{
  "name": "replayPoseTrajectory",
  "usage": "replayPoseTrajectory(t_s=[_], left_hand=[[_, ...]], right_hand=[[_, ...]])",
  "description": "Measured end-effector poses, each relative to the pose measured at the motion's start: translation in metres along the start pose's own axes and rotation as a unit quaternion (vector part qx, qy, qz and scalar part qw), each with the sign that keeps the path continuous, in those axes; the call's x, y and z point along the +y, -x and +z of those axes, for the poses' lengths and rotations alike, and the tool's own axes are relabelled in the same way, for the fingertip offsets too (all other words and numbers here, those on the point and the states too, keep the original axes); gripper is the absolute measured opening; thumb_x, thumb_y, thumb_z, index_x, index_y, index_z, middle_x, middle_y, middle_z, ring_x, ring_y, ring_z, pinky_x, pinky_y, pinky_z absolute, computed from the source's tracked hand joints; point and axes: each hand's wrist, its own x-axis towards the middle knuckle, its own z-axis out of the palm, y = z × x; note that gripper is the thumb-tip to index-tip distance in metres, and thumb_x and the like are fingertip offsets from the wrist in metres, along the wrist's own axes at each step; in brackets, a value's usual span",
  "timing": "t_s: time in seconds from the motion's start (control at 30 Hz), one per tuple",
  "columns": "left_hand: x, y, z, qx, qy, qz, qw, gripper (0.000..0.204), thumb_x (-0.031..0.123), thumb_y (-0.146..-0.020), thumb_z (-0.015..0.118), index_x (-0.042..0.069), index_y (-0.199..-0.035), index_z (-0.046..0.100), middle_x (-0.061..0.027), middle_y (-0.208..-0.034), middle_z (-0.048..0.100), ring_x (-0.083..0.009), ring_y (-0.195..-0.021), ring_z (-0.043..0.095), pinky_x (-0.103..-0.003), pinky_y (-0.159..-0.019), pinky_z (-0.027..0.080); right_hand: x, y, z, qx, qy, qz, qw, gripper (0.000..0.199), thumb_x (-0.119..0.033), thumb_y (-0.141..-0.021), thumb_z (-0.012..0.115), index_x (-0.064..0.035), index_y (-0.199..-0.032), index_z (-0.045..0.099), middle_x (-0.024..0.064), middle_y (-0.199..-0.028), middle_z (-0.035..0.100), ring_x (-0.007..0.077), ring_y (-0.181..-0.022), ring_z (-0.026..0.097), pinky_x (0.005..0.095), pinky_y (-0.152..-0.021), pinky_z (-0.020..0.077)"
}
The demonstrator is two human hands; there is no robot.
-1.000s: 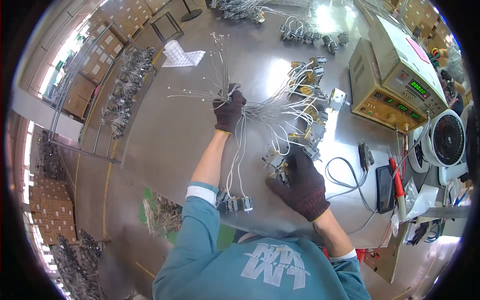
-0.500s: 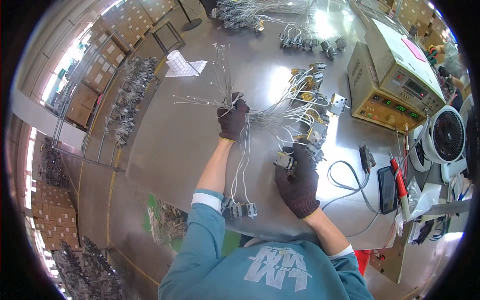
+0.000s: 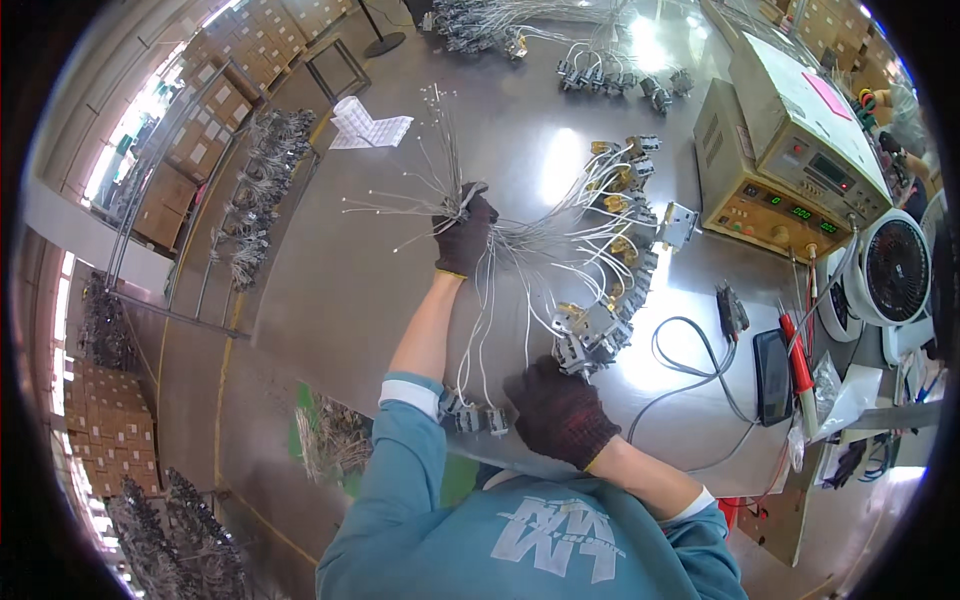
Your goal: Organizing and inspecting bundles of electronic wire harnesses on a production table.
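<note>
Since the earlier frame we're pulling our right hand (image 3: 560,410) back toward the table's (image 3: 330,290) near edge. Left hand (image 3: 463,232) is clenching the grey wire bundle (image 3: 520,245) mid-table, free ends fanning left, connector blocks (image 3: 615,250) trailing right. Right fingers are curled; can't tell what they're pinching
</note>
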Motion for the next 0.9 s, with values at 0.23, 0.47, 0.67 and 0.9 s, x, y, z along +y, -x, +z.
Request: replayPoseTrajectory(t_s=[0.23, 0.47, 0.67, 0.9], left_hand=[[-0.002, -0.002, 0.008, 0.004, 0.008, -0.019, 1.0, 0.022, 0.012, -0.105, 0.068, 0.001, -0.122, 0.074, -0.0043, -0.082, 0.073, -0.0134, -0.075, 0.071, -0.032, -0.069, 0.058], [-0.011, 0.0, -0.003, 0.082, -0.323, 0.02, 0.943, 0.046, 0.026, -0.097, 0.081, 0.008, -0.138, 0.07, -0.0069, -0.096, 0.078, -0.017, -0.083, 0.073, -0.038, -0.081, 0.06], [0.075, 0.033, -0.031, -0.124, -0.545, -0.061, 0.827, 0.042, 0.04, -0.094, 0.074, 0.005, -0.119, 0.076, -0.0191, -0.104, 0.077, -0.0402, -0.098, 0.075, -0.049, -0.089, 0.059], [0.205, 0.156, -0.026, -0.24, -0.38, 0.171, 0.877, 0.059, 0.025, -0.087, 0.083, 0.007, -0.141, 0.066, -0.0154, -0.139, 0.07, -0.037, -0.124, 0.067, -0.048, -0.108, 0.052]], right_hand=[[-0.021, 0.028, -0.033, 0.294, 0.067, -0.072, 0.951, 0.042, -0.024, -0.085, 0.079, -0.0139, -0.126, 0.072, 0.0089, -0.098, 0.07, 0.0325, -0.102, 0.07, 0.0453, -0.077, 0.0589], [-0.001, 0.056, -0.058, 0.237, 0.086, 0.169, 0.953, 0.042, -0.035, -0.091, 0.084, -0.0155, -0.126, 0.073, 0.0074, -0.085, 0.075, 0.0262, -0.072, 0.073, 0.0413, -0.059, 0.0552], [0.019, 0.043, -0.038, 0.247, 0.019, 0.21, 0.946, 0.04, -0.039, -0.094, 0.082, -0.0128, -0.123, 0.072, 0.012, -0.092, 0.078, 0.0321, -0.074, 0.076, 0.0459, -0.062, 0.0579], [0.025, 0.032, -0.017, 0.337, -0.079, 0.167, 0.923, 0.049, -0.036, -0.098, 0.078, -0.0131, -0.138, 0.064, 0.0132, -0.099, 0.079, 0.0361, -0.075, 0.076, 0.0489, -0.065, 0.0595]])
